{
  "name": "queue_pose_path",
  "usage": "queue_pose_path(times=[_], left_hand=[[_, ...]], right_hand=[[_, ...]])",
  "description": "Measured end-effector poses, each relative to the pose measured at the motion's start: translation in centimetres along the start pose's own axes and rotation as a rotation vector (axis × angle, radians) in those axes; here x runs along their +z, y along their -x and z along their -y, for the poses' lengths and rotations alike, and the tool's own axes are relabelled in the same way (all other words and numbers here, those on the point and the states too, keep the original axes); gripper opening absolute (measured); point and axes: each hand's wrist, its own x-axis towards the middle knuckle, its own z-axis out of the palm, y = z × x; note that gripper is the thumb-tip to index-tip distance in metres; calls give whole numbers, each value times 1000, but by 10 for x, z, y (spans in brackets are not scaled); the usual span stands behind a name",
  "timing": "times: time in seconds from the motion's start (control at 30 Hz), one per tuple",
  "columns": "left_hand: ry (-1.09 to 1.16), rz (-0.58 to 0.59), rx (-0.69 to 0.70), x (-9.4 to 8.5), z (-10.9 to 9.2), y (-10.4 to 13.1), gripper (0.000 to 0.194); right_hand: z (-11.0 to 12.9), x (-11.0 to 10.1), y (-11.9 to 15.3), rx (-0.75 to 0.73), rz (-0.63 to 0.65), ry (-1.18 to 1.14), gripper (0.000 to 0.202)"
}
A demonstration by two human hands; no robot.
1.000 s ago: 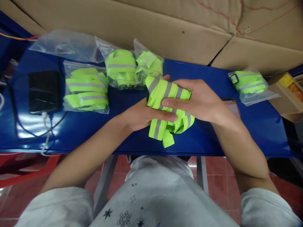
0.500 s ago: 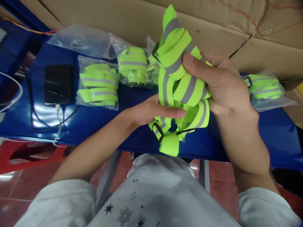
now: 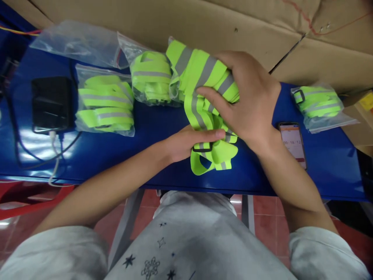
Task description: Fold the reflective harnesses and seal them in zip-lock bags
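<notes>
A bunched reflective strap [image 3: 201, 72], neon yellow-green with grey stripes, is held between both hands above the table. My right hand [image 3: 243, 95] wraps over its folded upper part, thumb across the front. Lower down, my left hand [image 3: 189, 142] pinches the strap, its thumb lying over the bands beside a black plastic buckle. Loose loops hang beneath my left thumb. Behind the strap and to its left, clear zip bags hold similar straps: one bagged strap [image 3: 106, 103] nearer me, another bagged strap [image 3: 152, 77] farther back. A third bag is partly hidden by the held strap.
On the blue table [image 3: 163, 171] are a black box with cables [image 3: 52, 103], a flat clear bag [image 3: 78, 44], a lit phone [image 3: 292, 144] and another bagged strap [image 3: 320, 102] at the right. Cardboard [image 3: 210, 23] stands along the back edge.
My right hand has turned palm-down over the strap and moved left. The strap's upper end now tilts left instead of pointing up. The phone shows now. The view has shifted slightly.
</notes>
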Motion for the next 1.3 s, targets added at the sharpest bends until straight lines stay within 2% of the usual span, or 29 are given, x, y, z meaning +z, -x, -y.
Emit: queue_pose_path(times=[0.07, 0.17, 0.23, 0.3, 0.4, 0.47, 0.53, 0.63, 0.73, 0.8, 0.87, 0.93, 1.03, 1.1, 1.23, 1.3], left_hand=[[-54, -62, 61, 2, 2, -1, 47], [-100, -69, 29, 3, 4, -1, 47], [-176, -14, -13, 0, 0, -1, 51], [-282, 97, -35, -6, -9, 0, 55], [-331, 286, 43, -18, -32, 6, 64], [-309, 257, 213, -24, -47, 13, 71], [-315, 129, 389, -25, -55, 19, 70], [-396, 27, 477, -19, -54, 24, 54], [-479, 72, 394, -8, -42, 22, 35], [-421, 148, 282, -3, -32, 17, 27], [-294, 201, 179, -1, -24, 12, 25], [-212, 190, 133, -1, -20, 9, 24], [-198, 130, 130, -2, -20, 8, 27], [-211, 146, 125, -3, -22, 8, 31], [-156, 448, -28, -3, -21, 9, 42], [-112, 511, -82, -2, -18, 9, 42]], right_hand=[[0, 1, -1, -7, -6, -24, 34], [-6, -2, -7, 99, -24, -154, 36], [-10, -8, -11, 270, 21, -394, 35], [-11, -15, -14, 437, 89, -684, 32], [-6, -30, -14, 502, 143, -912, 26], [2, -41, -14, 458, 197, -881, 25], [9, -50, -13, 424, 257, -741, 25], [17, -53, -11, 381, 293, -519, 29], [18, -45, -8, 325, 353, -467, 33], [15, -36, -7, 316, 392, -487, 35], [11, -30, -8, 295, 407, -502, 34], [10, -26, -11, 242, 420, -496, 32], [11, -24, -13, 145, 447, -473, 34], [12, -24, -13, 109, 432, -437, 40], [11, -25, -9, 196, 443, -417, 42], [9, -28, -7, 282, 473, -454, 35]])
